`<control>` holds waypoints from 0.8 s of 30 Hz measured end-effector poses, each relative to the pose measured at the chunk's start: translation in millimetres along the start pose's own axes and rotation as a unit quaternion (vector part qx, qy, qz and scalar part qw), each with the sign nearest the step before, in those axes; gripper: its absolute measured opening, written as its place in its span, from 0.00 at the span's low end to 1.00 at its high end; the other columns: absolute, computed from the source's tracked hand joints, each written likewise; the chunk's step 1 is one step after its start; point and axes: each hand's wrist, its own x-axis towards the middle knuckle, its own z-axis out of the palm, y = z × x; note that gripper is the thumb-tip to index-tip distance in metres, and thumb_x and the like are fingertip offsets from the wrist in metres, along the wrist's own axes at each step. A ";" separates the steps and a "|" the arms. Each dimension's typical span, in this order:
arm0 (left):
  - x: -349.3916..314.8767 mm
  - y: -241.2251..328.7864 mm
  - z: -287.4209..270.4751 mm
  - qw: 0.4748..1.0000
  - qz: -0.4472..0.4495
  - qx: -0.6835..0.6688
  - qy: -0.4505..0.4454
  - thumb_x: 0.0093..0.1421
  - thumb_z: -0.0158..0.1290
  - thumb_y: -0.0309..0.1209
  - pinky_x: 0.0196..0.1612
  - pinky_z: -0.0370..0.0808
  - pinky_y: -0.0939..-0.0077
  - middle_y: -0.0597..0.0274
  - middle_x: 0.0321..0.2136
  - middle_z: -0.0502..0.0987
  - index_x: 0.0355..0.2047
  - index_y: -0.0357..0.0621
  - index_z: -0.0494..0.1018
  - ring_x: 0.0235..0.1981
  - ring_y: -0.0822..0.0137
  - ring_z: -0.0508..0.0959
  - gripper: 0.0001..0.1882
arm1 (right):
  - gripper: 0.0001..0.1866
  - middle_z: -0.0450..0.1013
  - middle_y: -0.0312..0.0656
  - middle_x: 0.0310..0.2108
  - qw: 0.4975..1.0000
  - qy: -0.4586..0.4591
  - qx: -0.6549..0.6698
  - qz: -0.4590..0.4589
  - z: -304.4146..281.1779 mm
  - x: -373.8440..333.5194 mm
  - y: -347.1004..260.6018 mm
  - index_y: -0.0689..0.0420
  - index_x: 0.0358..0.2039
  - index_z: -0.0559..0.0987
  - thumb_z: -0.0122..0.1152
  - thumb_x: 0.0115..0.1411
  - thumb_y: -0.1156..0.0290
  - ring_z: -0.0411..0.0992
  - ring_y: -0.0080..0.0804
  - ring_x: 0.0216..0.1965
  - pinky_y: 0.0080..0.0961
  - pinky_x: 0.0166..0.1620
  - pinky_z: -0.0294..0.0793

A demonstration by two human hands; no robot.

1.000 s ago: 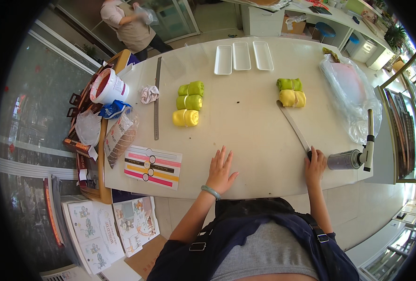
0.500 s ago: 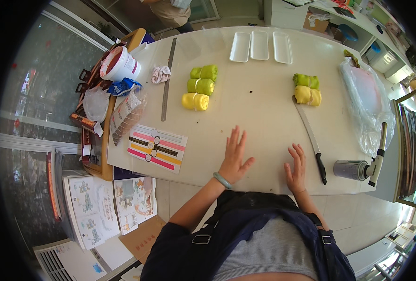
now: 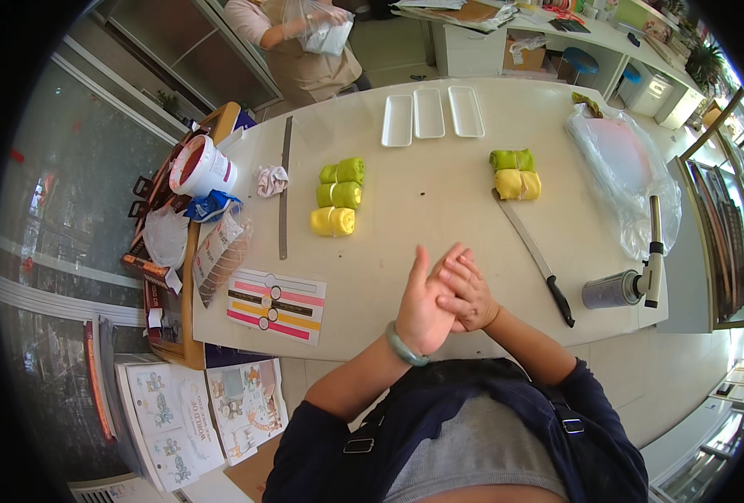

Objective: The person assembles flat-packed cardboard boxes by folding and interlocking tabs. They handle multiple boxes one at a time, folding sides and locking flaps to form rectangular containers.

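Observation:
My left hand (image 3: 425,320), with a pale green bangle (image 3: 406,345) at the wrist, is raised over the table's near side, palm up and thumb pointing away from me. My right hand (image 3: 471,295) lies against it, fingers across the left palm and fingers. No object shows in either hand, though the left fingertips are partly covered. To the right lies a long serrated knife (image 3: 536,251) with a black handle, its tip beside a yellow roll (image 3: 518,184) and a green roll (image 3: 513,160). Left of my hands, a yellow roll (image 3: 332,222) and two green rolls (image 3: 339,195) form a column.
White trays (image 3: 397,121) stand at the far side. A blowtorch canister (image 3: 611,290) lies right, near a plastic bag (image 3: 623,176). A metal ruler (image 3: 285,189), cloth (image 3: 272,180), striped label sheet (image 3: 275,306) and white bucket (image 3: 204,168) are left. A person (image 3: 300,50) holding a plastic bag stands beyond.
My hands, apart and spread before, have come together. The view has shifted, so the table sits lower, and more of the person beyond the table shows.

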 end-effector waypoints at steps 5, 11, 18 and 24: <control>-8.2 14.5 6.1 0.740 0.407 0.524 -0.108 0.64 0.32 0.66 0.69 0.33 0.45 0.50 0.72 0.40 0.71 0.47 0.43 0.73 0.49 0.38 0.47 | 0.41 0.47 0.46 0.71 0.697 -0.023 0.629 0.344 18.7 2.0 -24.8 0.50 0.69 0.54 0.35 0.66 0.35 0.48 0.49 0.70 0.52 0.69 0.45; -13.4 -3.2 -69.9 0.678 0.179 0.713 -0.012 0.61 0.53 0.51 0.67 0.48 0.42 0.38 0.69 0.45 0.64 0.46 0.62 0.68 0.36 0.46 0.35 | 0.43 0.45 0.47 0.71 0.641 0.135 0.710 0.258 -55.0 -16.8 -69.7 0.51 0.71 0.48 0.32 0.66 0.34 0.54 0.46 0.67 0.50 0.64 0.58; -37.2 -18.4 -68.3 0.777 0.054 0.559 -0.286 0.57 0.60 0.34 0.63 0.63 0.56 0.45 0.67 0.54 0.60 0.45 0.67 0.63 0.46 0.63 0.30 | 0.17 0.75 0.39 0.33 0.620 0.090 0.457 0.632 -22.7 -348.3 -66.4 0.59 0.51 0.74 0.56 0.65 0.65 0.70 0.23 0.23 0.20 0.28 0.71; -72.9 -120.9 61.8 0.670 0.092 0.453 -0.581 0.59 0.57 0.33 0.57 0.70 0.61 0.50 0.65 0.59 0.56 0.42 0.70 0.55 0.50 0.72 0.25 | 0.18 0.75 0.43 0.32 0.301 0.154 0.017 0.941 48.1 -782.6 -219.1 0.53 0.49 0.76 0.61 0.58 0.65 0.74 0.36 0.33 0.35 0.35 0.76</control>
